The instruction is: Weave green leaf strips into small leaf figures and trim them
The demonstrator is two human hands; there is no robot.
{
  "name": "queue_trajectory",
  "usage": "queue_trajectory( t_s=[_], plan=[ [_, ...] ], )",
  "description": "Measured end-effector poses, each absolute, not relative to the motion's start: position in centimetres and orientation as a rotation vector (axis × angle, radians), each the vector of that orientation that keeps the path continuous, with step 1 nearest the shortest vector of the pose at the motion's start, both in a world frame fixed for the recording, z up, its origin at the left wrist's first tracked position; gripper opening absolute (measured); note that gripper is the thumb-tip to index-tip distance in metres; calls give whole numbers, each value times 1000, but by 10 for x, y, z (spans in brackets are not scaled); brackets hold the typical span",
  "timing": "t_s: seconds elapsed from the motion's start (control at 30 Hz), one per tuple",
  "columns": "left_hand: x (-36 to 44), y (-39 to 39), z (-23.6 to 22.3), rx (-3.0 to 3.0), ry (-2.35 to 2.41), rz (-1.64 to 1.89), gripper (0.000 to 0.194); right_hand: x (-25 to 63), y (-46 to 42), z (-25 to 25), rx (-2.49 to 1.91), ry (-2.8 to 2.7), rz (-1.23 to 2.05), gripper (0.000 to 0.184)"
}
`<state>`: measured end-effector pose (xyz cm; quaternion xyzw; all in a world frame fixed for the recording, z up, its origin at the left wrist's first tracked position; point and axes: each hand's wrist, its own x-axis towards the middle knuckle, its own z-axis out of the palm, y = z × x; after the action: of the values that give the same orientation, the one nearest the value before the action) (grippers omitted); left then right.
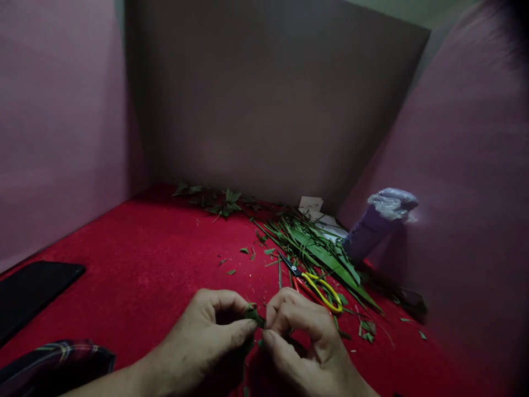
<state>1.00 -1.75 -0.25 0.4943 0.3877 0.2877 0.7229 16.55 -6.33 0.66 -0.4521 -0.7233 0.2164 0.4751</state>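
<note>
My left hand [210, 331] and my right hand [303, 336] meet low in the middle of the view, over a red cloth surface [136, 264]. Both pinch a small folded green leaf piece [254, 316] between thumbs and fingertips. Just beyond my right hand lie yellow-handled scissors [316, 284], their blades shut and pointing away to the left. Behind them sits a pile of long green leaves and stems [318, 248].
A purple tube with a crinkled plastic cap [378, 223] leans at the right wall. White paper [316, 209] lies in the back corner. More leaf scraps [219, 201] lie at the back. A black flat object [28, 292] rests at left. Pink panels enclose the space.
</note>
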Motion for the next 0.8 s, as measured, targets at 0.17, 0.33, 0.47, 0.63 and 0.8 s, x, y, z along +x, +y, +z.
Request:
queue_trajectory(
  t_s=[0.17,0.33,0.47,0.63,0.8],
  plan=[
    [8,-18,-14,1131,793,623,20,165,-64,5,-1144,-1790,511,21],
    [6,-19,-6,1485,875,649,21,165,-66,3,-1261,-1781,522,22],
    [3,-19,-1,1810,850,608,21,165,-65,0,-1339,-1763,546,20],
    [0,-19,-1,1938,786,572,26,165,-65,1,-1353,-1713,579,14],
    [1,-18,0,1941,732,582,20,164,-65,4,-1215,-1726,517,6]
  ],
)
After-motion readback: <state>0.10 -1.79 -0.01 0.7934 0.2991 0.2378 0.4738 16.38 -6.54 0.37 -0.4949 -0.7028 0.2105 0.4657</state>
